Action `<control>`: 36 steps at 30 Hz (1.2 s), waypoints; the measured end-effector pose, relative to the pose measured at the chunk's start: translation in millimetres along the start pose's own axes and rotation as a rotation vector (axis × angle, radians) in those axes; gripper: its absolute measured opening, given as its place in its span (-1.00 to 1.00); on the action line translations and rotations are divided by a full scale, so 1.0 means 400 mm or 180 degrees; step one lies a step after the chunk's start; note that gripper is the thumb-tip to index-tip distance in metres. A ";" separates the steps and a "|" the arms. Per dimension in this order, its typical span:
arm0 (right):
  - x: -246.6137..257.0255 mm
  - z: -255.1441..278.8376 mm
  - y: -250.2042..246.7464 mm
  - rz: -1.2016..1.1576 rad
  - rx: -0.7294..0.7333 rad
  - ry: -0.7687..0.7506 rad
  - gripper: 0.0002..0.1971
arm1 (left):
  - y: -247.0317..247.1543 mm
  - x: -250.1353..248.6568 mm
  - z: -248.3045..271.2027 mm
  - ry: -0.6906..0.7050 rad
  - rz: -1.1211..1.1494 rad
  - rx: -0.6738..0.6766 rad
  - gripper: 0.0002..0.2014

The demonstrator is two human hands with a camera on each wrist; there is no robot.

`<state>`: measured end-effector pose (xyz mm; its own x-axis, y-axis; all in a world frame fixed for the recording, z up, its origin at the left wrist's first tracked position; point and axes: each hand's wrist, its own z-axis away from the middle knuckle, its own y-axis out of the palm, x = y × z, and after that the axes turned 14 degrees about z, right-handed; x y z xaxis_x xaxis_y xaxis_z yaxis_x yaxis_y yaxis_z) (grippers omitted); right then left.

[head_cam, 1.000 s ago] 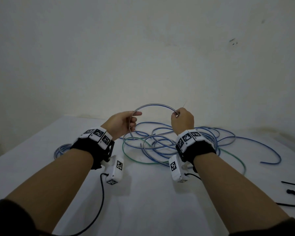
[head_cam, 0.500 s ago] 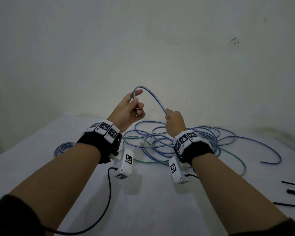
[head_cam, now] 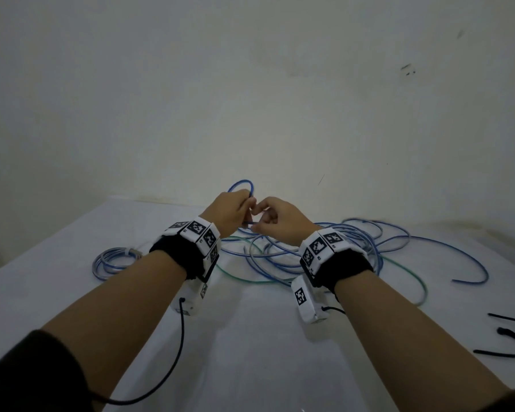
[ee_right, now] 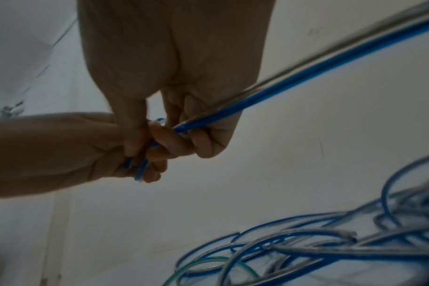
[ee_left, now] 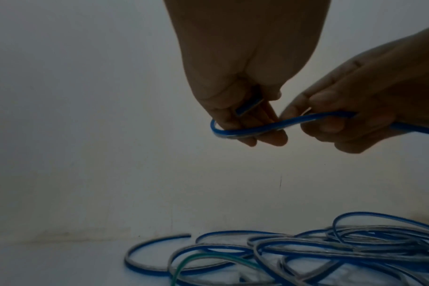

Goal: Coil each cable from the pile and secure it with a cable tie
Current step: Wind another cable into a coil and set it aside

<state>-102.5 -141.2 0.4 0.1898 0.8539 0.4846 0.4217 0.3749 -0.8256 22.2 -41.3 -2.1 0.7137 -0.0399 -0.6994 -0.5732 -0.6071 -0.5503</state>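
Observation:
A blue cable [head_cam: 241, 184] [ee_left: 247, 130] [ee_right: 257, 92] is held up above the pile in both hands. My left hand [head_cam: 232, 210] [ee_left: 243, 108] grips a small loop of it with curled fingers. Right beside it, my right hand [head_cam: 275, 219] [ee_right: 174, 123] pinches the same cable, and the two hands touch. The pile of loose blue, grey and green cables [head_cam: 333, 248] [ee_left: 306, 251] [ee_right: 318, 247] lies on the white table [head_cam: 250, 337] under and behind the hands. Black cable ties [head_cam: 512, 337] lie at the right edge.
A coiled blue cable [head_cam: 113, 261] lies on the table to the left of my left wrist. A bare wall [head_cam: 250, 99] stands close behind the table. A black cord [head_cam: 173, 352] hangs from the left wrist camera.
The hands have come together: the wide arc of cable between them a second ago has closed into a small loop held by the left hand, with the right hand now against it.

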 end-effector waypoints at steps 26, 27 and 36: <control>-0.088 -0.001 0.011 0.0236 -0.0462 0.0504 -0.89 | -0.066 -0.051 0.013 -0.0742 0.4741 0.0035 -0.62; -0.091 0.000 0.011 0.0280 -0.0469 0.0552 -0.91 | -0.069 -0.051 0.010 -0.0649 0.4952 -0.0079 -0.63; -0.093 -0.008 0.023 0.0295 -0.0631 0.0679 -0.85 | -0.061 -0.054 -0.006 0.0032 0.4684 -0.1115 -0.68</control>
<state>-102.7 -170.4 -24.3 0.4086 0.7783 0.4768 0.5548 0.2030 -0.8068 21.7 -27.4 27.4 -0.3902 -0.7667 -0.5098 -0.6368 -0.1752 0.7508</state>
